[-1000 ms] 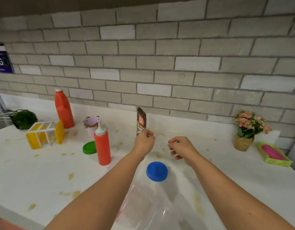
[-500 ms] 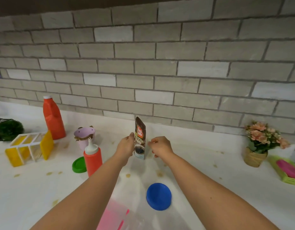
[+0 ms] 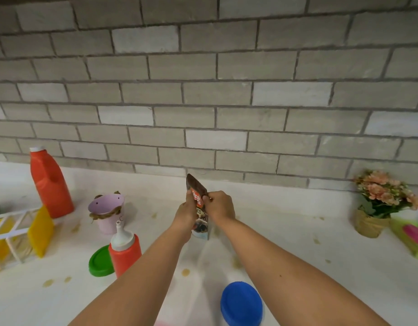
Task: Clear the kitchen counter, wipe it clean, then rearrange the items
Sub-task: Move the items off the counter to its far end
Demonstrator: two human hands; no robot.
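Counter (image 3: 285, 234), white and stained: above it, behind the round blue lid (image 3: 241, 304), your left hand (image 3: 185, 214) and right hand (image 3: 219, 206) both pinch a glossy flat sachet (image 3: 198, 209).

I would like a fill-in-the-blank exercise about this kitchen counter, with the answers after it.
1. Both hands, left hand and right hand, hold one brown ____.
2. The green lid lies beside the small ____ squeeze bottle.
3. The flower pot holds ____ flowers.
4. The wall behind the counter is made of ____.

Missing words: packet; red; pink; brick
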